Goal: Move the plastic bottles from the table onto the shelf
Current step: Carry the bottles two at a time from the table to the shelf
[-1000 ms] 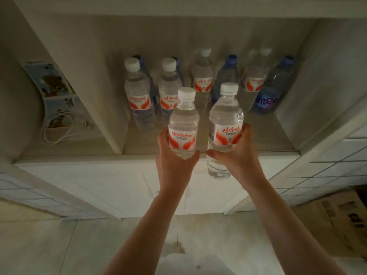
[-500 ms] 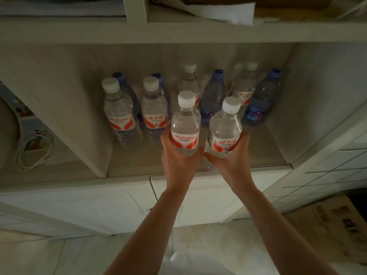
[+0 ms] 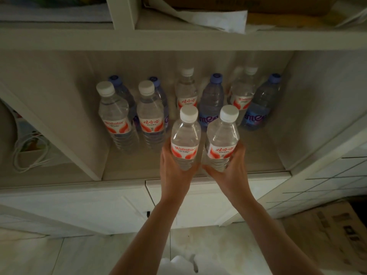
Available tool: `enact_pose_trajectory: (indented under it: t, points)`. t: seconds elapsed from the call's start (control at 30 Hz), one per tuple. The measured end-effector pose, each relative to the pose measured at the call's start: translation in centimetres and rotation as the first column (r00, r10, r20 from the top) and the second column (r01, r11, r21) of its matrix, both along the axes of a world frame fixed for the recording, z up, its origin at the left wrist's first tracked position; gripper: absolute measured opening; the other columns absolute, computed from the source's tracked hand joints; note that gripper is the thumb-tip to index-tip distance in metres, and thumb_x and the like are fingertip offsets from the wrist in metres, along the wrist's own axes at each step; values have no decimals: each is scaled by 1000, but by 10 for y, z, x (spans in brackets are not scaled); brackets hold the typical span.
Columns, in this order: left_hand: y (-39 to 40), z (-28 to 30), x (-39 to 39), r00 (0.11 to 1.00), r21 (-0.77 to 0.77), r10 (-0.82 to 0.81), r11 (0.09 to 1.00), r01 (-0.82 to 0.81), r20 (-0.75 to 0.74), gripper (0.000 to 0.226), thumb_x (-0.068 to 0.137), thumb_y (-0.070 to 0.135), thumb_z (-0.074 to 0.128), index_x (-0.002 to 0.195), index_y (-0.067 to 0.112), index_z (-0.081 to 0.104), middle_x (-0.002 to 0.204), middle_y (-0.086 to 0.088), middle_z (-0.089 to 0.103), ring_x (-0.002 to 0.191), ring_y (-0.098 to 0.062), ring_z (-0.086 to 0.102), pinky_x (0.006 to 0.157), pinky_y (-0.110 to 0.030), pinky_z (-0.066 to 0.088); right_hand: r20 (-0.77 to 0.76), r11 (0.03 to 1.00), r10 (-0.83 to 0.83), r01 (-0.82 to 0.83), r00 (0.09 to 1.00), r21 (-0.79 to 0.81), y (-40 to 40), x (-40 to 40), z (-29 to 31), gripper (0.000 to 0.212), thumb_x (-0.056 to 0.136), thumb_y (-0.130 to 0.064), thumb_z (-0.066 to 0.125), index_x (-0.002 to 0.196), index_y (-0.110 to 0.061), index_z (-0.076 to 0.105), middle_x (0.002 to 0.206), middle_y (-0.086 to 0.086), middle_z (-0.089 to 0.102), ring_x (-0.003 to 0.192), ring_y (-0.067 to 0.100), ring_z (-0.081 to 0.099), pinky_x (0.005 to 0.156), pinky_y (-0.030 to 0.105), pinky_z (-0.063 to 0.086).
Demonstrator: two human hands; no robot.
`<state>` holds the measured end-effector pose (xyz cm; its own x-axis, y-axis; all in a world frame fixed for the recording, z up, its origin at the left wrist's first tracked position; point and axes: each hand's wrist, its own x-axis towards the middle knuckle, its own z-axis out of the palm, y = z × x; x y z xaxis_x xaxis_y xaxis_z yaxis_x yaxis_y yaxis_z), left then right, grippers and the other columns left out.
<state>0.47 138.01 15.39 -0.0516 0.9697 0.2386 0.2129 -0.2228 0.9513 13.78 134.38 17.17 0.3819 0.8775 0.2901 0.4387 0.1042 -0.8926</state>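
My left hand [image 3: 174, 173] grips a clear white-capped bottle with a red label [image 3: 185, 135], held upright. My right hand [image 3: 228, 173] grips a matching bottle [image 3: 223, 137] right beside it. Both bottles are inside the front of the shelf compartment [image 3: 258, 169], at or just above its floor; I cannot tell whether they touch it. Behind them stand several bottles: two white-capped ones at the left [image 3: 114, 114] [image 3: 150, 114], blue-capped ones [image 3: 211, 100] [image 3: 262, 104], and white-capped ones at the back [image 3: 186, 90] [image 3: 243, 90].
A vertical divider [image 3: 65, 124] walls the compartment on the left; a white cable [image 3: 25, 153] lies in the neighbouring bay. The upper shelf [image 3: 178, 39] holds paper and a cardboard box. White cabinet doors [image 3: 198, 203] sit below, with cardboard [image 3: 327, 231] on the floor at right.
Both hands have carried their bottles forward and into the shelf compartment. The view has tilted up, showing more of the upper shelf.
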Motion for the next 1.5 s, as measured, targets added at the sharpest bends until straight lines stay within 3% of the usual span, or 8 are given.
enact_pose_trajectory:
  t: [0.17, 0.3, 0.47, 0.7, 1.07, 1.23, 1.4, 1.5]
  points:
    - [-5, -10, -6, 998, -19, 8, 1000, -9, -70, 74, 75, 34, 80, 136, 28, 39, 121, 16, 58, 107, 7, 57, 84, -9, 50, 20, 994, 8, -6, 1000, -105, -7, 7, -12, 84, 71, -20, 83, 137, -20, 32, 128, -7, 51, 115, 12, 55, 90, 17, 46]
    - [1, -6, 4, 999, -16, 30, 999, -31, -36, 75, 74, 33, 80, 138, 22, 42, 122, 15, 59, 109, 8, 57, 84, -6, 48, 21, 994, -5, 8, 1000, -112, 2, 8, -12, 80, 73, -18, 81, 137, -18, 32, 130, -1, 53, 115, 13, 55, 92, 21, 47]
    - [22, -8, 18, 996, -20, 76, 997, -77, -49, 84, 73, 37, 81, 143, 28, 34, 134, 4, 58, 121, -14, 57, 96, -38, 54, -28, 992, -19, 16, 999, -122, 25, 14, -11, 85, 72, -15, 82, 138, -20, 30, 132, 0, 52, 118, 16, 54, 98, 34, 50]
    - [44, -6, 30, 989, -25, 116, 993, -119, -90, 88, 73, 35, 82, 144, 26, 32, 137, 0, 56, 124, -18, 55, 100, -43, 51, 16, 989, -38, 40, 999, -142, 57, 22, -8, 90, 72, -19, 82, 142, -17, 25, 139, 5, 49, 126, 23, 51, 103, 46, 47]
    - [52, -8, 35, 982, -34, 141, 989, -146, -125, 92, 73, 34, 81, 146, 23, 27, 146, -1, 47, 134, -20, 46, 105, -47, 46, 54, 979, -52, 61, 997, -195, 66, 23, -6, 90, 74, -21, 80, 144, -14, 24, 144, 7, 44, 132, 26, 46, 108, 45, 41]
    - [47, -7, 29, 981, -52, 94, 993, -104, -169, 93, 76, 41, 76, 149, 25, 22, 148, -1, 45, 135, -21, 45, 107, -39, 43, 39, 968, -94, 101, 995, -230, 61, 23, -9, 86, 74, -25, 80, 142, -16, 29, 140, 6, 50, 126, 25, 52, 102, 44, 47]
    - [32, -16, 18, 982, -99, 50, 993, -69, -183, 84, 79, 12, 72, 148, 26, 27, 142, 3, 51, 128, -17, 50, 104, -37, 47, -7, 955, -142, 135, 990, -264, 44, 17, -23, 73, 78, -21, 77, 138, -21, 35, 136, 1, 53, 123, 20, 54, 102, 44, 48]
    - [19, -18, 11, 984, -119, 38, 991, -59, -173, 73, 82, 6, 68, 145, 22, 34, 137, 5, 54, 124, -13, 52, 102, -37, 49, -28, 951, -149, 136, 988, -276, 29, 12, -29, 64, 82, -18, 72, 137, -22, 37, 135, 0, 53, 121, 18, 53, 101, 44, 49]
